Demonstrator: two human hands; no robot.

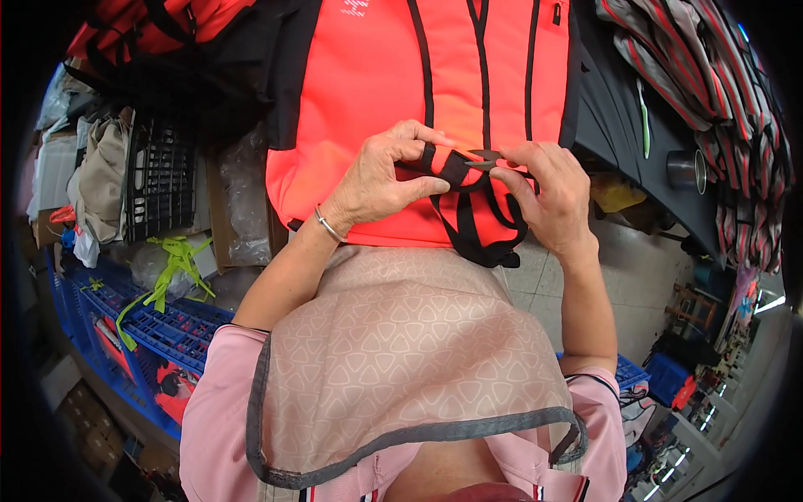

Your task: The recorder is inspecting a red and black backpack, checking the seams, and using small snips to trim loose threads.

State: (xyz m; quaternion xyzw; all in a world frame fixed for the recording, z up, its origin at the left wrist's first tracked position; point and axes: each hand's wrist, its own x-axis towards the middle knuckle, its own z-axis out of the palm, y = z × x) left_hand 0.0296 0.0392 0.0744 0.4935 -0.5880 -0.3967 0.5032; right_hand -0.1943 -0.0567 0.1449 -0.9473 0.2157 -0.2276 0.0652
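A bright coral-red sewn piece (360, 100) with black trim lines lies in front of me; I cannot tell whether it is a bag or a garment. My left hand (376, 176) is closed at its near edge, pinching a black strap (456, 170) between thumb and fingers. To the right, my right hand (554, 188) grips a pair of thread snips (481, 161). Their pointed blades reach left, close beside the pinched strap. Most of the snips' body is hidden in my fingers. Loose black straps (478, 249) hang below both hands.
A dark table (606, 109) carries a metal cup (687, 171) and a slim green-and-white tool (644, 121). Grey-and-red striped pieces (682, 71) are heaped at right. A black crate (159, 176), lime-green strips (176, 266) and blue plastic crates (184, 322) stand at left.
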